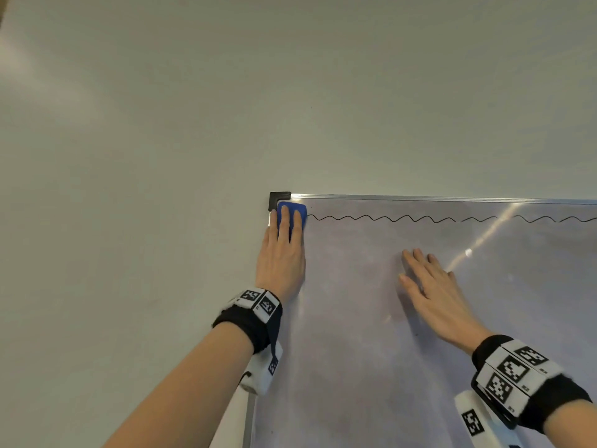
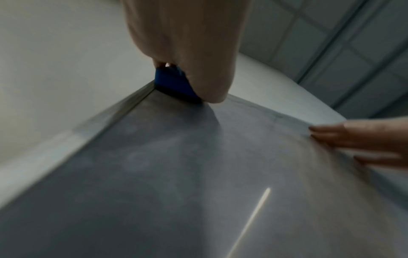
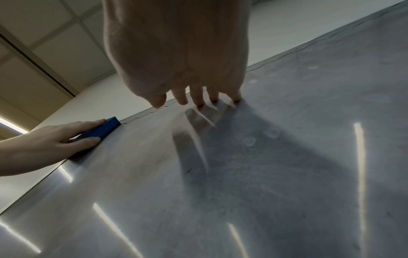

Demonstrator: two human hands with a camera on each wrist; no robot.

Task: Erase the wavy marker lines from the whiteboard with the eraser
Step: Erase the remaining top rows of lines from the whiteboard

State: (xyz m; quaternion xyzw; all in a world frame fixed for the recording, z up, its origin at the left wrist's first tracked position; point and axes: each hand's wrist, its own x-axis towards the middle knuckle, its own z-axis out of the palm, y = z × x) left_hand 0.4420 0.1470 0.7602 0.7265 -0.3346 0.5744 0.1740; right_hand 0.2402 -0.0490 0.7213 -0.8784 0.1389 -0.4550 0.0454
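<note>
A blue eraser sits flat in the top left corner of the whiteboard, at the left end of a black wavy line. My left hand holds it, with fingers laid over its back and the thumb against its side, as the right wrist view shows on the eraser. The line runs right along the top edge with small gaps. My right hand lies flat on the board below the line, fingers spread, holding nothing. The left wrist view shows the eraser against the frame.
A black plastic corner piece and an aluminium frame bound the board. Plain wall lies to the left and above. The board surface carries grey smears and light reflections.
</note>
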